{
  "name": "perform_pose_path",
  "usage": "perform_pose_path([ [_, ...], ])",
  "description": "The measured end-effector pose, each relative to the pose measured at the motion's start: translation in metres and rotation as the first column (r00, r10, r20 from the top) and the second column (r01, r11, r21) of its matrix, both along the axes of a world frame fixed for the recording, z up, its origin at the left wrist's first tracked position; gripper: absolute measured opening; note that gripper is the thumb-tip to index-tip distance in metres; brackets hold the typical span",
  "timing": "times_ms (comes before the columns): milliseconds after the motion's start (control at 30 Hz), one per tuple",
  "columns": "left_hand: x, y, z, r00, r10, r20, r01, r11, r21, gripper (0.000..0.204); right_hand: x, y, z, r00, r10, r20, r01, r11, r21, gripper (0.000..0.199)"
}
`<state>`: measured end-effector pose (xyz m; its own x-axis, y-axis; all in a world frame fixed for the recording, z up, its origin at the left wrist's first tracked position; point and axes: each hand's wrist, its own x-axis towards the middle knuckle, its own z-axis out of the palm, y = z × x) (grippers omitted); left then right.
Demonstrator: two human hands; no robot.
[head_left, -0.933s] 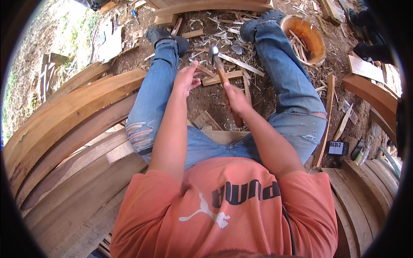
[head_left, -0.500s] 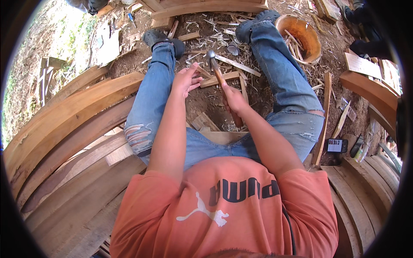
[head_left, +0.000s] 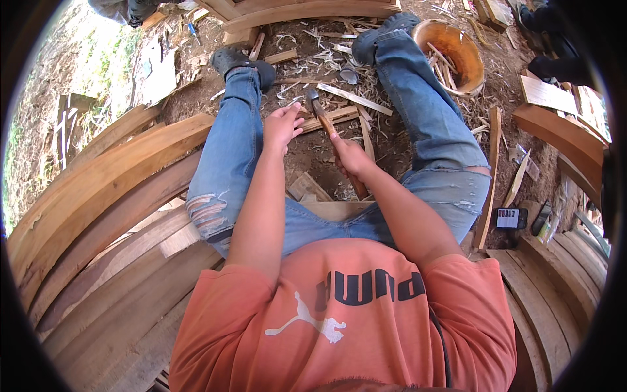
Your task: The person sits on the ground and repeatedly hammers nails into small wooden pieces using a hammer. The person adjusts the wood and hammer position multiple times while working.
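My right hand (head_left: 351, 159) is wrapped round the wooden handle of a hammer (head_left: 323, 120). The metal head points up and away from me, and the handle's end sticks out below my fist. To the left of the hammer head, my left hand (head_left: 281, 129) is held with thumb and fingers drawn together in a pinch. Whatever lies between those fingertips is too small to make out. Just beyond both hands, a short wooden piece (head_left: 336, 119) lies on the ground among wood shavings. A wooden board (head_left: 336, 210) crosses between my thighs.
Curved timbers (head_left: 111, 176) are stacked at my left, with more planks (head_left: 545, 294) at my right. A round container (head_left: 471, 62) holding wood scraps stands by my right foot. A phone (head_left: 511, 219) lies near the right planks. Ahead is a wooden frame (head_left: 313, 16).
My left hand's spread fingers have drawn together into a pinch. The hammer head has shifted slightly left and down, with my right hand still gripping the handle.
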<state>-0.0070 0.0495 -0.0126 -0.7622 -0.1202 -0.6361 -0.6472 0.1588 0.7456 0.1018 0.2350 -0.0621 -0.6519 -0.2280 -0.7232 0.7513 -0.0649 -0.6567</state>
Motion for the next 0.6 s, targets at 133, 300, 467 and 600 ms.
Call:
perform_pose_path([
  [133, 0.003, 0.009, 0.000, 0.997, 0.002, -0.077, -0.002, 1.000, -0.005, 0.042, -0.003, 0.002, 0.007, 0.998, -0.059, 0.026, 0.060, 0.997, -0.048, 0.059],
  [300, -0.008, -0.001, 0.001, 0.987, -0.043, -0.155, 0.047, 0.999, 0.022, 0.039, -0.007, 0.006, 0.005, 0.997, -0.077, -0.020, 0.076, 0.996, -0.041, 0.060],
  [467, -0.014, -0.005, 0.027, 0.976, -0.129, -0.177, 0.132, 0.991, 0.005, 0.041, -0.010, 0.012, 0.008, 0.992, -0.125, -0.030, 0.122, 0.990, -0.069, 0.062],
  [600, -0.012, -0.006, 0.030, 0.978, -0.176, -0.116, 0.173, 0.984, -0.036, 0.043, -0.010, 0.011, 0.006, 0.992, -0.117, -0.043, 0.114, 0.991, -0.070, 0.062],
])
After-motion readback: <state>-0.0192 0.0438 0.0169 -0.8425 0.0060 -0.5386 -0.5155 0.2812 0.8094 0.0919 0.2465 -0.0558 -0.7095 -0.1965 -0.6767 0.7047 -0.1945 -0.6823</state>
